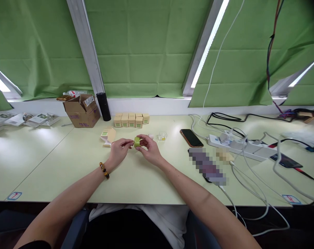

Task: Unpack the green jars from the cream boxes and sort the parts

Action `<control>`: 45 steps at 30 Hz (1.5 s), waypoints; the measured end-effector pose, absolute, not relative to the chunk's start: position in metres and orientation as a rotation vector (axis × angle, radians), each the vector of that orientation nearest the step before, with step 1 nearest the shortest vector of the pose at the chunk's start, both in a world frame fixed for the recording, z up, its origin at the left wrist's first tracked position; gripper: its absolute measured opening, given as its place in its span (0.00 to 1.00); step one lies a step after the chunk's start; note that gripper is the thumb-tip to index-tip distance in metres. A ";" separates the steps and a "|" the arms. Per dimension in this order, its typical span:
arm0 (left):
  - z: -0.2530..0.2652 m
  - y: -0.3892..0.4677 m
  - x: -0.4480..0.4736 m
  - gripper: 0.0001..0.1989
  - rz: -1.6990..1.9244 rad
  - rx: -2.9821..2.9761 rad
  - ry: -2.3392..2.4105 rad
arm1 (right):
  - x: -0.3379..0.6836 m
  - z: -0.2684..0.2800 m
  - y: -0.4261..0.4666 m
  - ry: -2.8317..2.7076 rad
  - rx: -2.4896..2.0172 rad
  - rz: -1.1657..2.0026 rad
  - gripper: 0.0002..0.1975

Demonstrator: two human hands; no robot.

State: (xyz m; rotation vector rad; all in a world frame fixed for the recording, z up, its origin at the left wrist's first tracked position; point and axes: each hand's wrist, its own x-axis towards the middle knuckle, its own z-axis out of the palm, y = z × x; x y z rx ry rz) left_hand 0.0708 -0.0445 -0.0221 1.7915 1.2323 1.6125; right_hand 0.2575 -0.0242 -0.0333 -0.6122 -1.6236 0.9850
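Above the table, a small glossy green case (136, 141) is held between the thumb and fingers of my right hand (151, 150). My left hand (118, 151), with a beaded bracelet at the wrist, is closed in a pinch at the case's left edge. What lies between those left fingertips is too small to make out. Just beyond my left hand lies an opened small cardboard box (108, 136), its flaps spread. Behind my right hand are a small whitish round thing (151, 136) and a clear little container (162, 136) with something yellow in it.
Several small closed boxes (131, 120) stand in rows at the back. Left of them are a black cylinder (103, 106) and a large open carton (82, 112). To the right lie a phone (191, 138), a power strip (240, 147) and loose cables.
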 end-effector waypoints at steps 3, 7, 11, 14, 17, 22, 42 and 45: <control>-0.022 -0.046 0.073 0.06 1.621 1.739 1.217 | 0.257 -0.033 -0.024 -1.621 -0.617 1.001 0.23; -0.022 -0.048 0.073 0.05 1.633 1.746 1.201 | 0.257 -0.034 -0.024 -1.620 -0.612 1.003 0.23; -0.026 -0.046 0.071 0.05 1.641 1.752 1.197 | 0.257 -0.035 -0.024 -1.639 -0.609 0.980 0.22; -0.029 -0.043 0.070 0.05 1.619 1.733 1.182 | 0.257 -0.034 -0.024 -1.663 -0.609 0.961 0.22; -0.030 -0.041 0.068 0.08 1.563 1.734 1.183 | 0.257 -0.031 -0.024 -1.684 -0.614 0.888 0.22; -0.022 -0.042 0.061 0.28 1.506 1.961 1.062 | 0.262 -0.028 -0.025 -1.825 -0.618 0.620 0.25; -0.027 -0.041 0.064 0.19 1.608 2.239 1.149 | 0.265 -0.027 -0.030 -1.873 -0.588 0.037 0.09; -0.026 -0.046 0.065 0.18 1.658 2.469 1.143 | 0.265 -0.025 -0.032 -1.891 -0.662 -0.191 0.08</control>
